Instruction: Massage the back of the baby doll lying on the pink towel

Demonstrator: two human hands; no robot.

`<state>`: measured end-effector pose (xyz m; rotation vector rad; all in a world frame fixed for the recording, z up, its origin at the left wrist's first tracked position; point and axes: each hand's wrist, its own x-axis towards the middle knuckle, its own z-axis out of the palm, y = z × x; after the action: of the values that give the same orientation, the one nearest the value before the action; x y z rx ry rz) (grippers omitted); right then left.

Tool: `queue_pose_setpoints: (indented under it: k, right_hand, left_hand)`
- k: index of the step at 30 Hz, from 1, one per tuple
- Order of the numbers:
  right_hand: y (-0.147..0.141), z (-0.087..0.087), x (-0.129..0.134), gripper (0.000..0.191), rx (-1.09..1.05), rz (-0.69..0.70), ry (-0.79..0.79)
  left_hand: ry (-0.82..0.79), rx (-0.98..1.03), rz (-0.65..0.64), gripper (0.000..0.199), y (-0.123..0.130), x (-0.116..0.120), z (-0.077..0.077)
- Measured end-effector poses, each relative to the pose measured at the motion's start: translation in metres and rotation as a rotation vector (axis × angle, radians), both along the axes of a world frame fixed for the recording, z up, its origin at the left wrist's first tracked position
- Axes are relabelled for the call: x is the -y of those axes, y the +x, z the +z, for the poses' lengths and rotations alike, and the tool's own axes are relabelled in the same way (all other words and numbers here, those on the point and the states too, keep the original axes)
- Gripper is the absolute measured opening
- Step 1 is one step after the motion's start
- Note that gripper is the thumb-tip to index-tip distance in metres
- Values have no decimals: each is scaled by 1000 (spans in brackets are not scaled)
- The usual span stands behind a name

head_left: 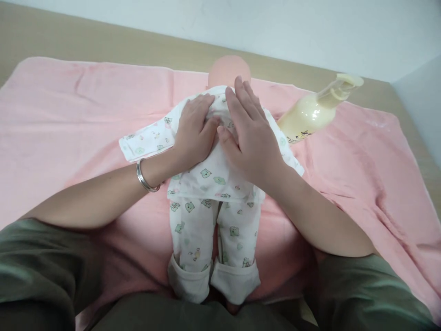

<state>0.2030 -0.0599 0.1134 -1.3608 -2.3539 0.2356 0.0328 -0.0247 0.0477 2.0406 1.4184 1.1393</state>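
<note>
A baby doll lies stretched out on a pink cloth, its bald head away from me. It is dressed in a white printed top and matching pants with rolled-up cuffs. My left hand rests flat on the upper left of the top, fingers stretched out. Over the upper right of the top is my right hand, fingers straight and tips raised, thumb toward my left thumb. Neither hand holds anything. Which side of the doll faces up I cannot tell.
The pink cloth is spread over a wooden surface, with a pale wall behind. A cream-coloured pump bottle stands or leans right of the doll, near its sleeve. My dark green sleeves show at both lower sides.
</note>
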Motion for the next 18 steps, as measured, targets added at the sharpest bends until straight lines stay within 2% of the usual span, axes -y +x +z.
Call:
queue_pose_setpoints:
  k: [4,10,15,18]
  right_hand:
    - [0,-13,-7,59,26,-75,-25]
    - [4,-2,4,56,-43,-30,217]
    - [0,-9,-6,56,49,-15,-23]
    - [2,-4,-5,55,8,-29,-7]
  left_hand:
    - [-29,-16,94,46,2,0,1]
    - [-18,0,91,47,3,2,4]
    - [-18,-13,74,41,2,1,2]
    - [-46,-18,59,42,2,3,3]
